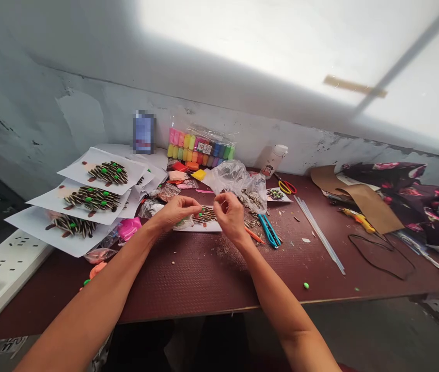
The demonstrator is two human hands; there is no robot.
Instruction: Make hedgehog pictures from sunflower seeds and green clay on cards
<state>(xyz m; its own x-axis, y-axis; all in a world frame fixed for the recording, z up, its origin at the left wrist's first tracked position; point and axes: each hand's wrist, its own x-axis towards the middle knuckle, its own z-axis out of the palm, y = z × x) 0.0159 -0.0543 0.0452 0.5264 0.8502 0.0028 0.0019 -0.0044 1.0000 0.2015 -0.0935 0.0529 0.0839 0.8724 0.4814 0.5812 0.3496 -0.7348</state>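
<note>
A white sheet (215,227) lies on the table between my hands, with striped sunflower seeds (206,215) and green dots forming a hedgehog-like picture. My left hand (178,211) is over the sheet's left side, thumb and fingers pinched together. Anything in that pinch is too small to make out. Below its fingers is a small clear bag (184,223) with something pale green. My right hand (230,214) is at the sheet's right side, fingers curled in and thumb against them. Whatever it may hold is hidden. The hands are apart from each other.
Similar seed pictures (103,199) are stacked at left, above a white power strip (6,268). Behind are colored clay packs (200,147) and a plastic bag (235,175). Rightward lie a blue utility knife (269,231), scissors (286,187), glue sticks (320,235) and a glue gun (359,220).
</note>
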